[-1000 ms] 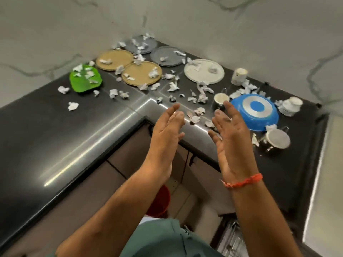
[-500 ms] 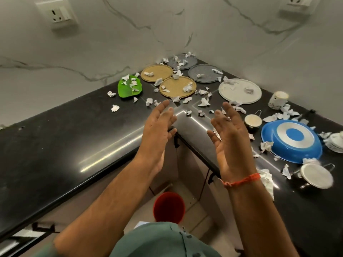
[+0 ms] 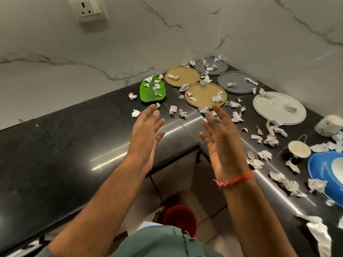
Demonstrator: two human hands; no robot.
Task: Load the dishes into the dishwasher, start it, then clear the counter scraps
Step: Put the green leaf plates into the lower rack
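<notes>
My left hand [image 3: 146,132] and my right hand [image 3: 220,140] are raised over the corner of the black counter [image 3: 65,145], palms facing each other, fingers apart and empty. Beyond them lie a green leaf-shaped plate [image 3: 148,91], two tan round plates [image 3: 182,76] [image 3: 202,93], two grey plates [image 3: 211,66] [image 3: 235,82] and a white plate [image 3: 274,110]. At the right are a blue bowl [image 3: 323,169], a small cup [image 3: 298,151] and a patterned cup [image 3: 328,125]. Crumpled white paper scraps [image 3: 271,138] are strewn over the plates and counter.
A red bucket [image 3: 180,219] stands on the floor below the counter corner, between my arms. A wall socket [image 3: 89,10] sits on the marble wall at the upper left. Cabinet doors [image 3: 176,173] run under the counter edge.
The view has swung left and up, so the dishes now sit further right and the socket shows. Both hands stay raised and empty, a little further apart.
</notes>
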